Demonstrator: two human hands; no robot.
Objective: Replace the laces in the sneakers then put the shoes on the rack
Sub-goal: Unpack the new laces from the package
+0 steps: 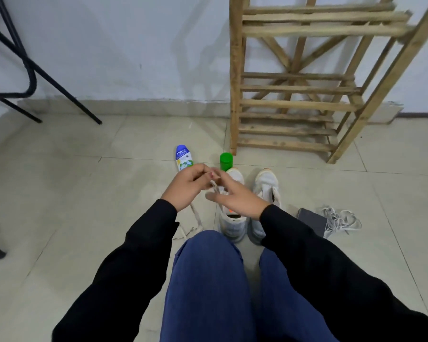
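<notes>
Two white sneakers stand side by side on the tiled floor, toes pointing away from me: the left sneaker point(233, 219) and the right sneaker point(266, 193). My left hand point(187, 187) pinches a beige lace point(195, 215) above the left sneaker; the lace trails down to the floor on the left. My right hand point(237, 196) hovers over the left sneaker with fingers spread, fingertips near the lace. A bundle of white laces point(341, 219) lies on the floor to the right. The wooden shoe rack point(297, 104) stands against the wall behind the shoes.
A blue-and-white bottle point(183, 157) and a green-capped container point(226, 161) stand just beyond the sneakers. A dark flat object point(311, 220) lies beside the white laces. Black metal furniture legs point(30, 70) stand at the left. My knees fill the bottom of the view.
</notes>
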